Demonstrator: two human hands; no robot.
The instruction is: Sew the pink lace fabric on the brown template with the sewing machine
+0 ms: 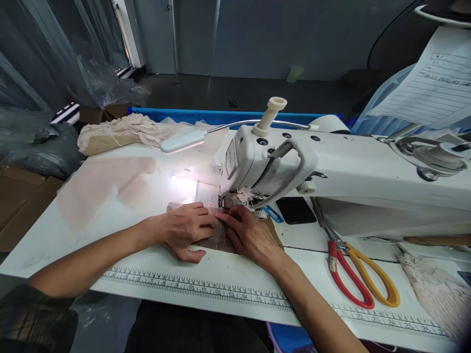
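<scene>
My left hand (186,229) lies on a small piece of pale brownish fabric (217,239) on the white table (121,206), fingers curled and pressing it down, thumb stretched out below. My right hand (250,234) rests on the same fabric just to the right, fingers extended flat toward the needle area (225,201) of the white sewing machine (331,162). Both hands touch each other at the fingertips, right in front of the presser foot. A lit gooseneck lamp (183,141) shines on the spot.
Scissors with red and yellow handles (358,272) lie right of my right arm. A dark phone (295,211) and a blue clip (273,214) sit under the machine arm. Lace trim (117,132) is heaped at the back left; more lace (434,289) lies at the far right. A ruler scale (191,284) runs along the front edge.
</scene>
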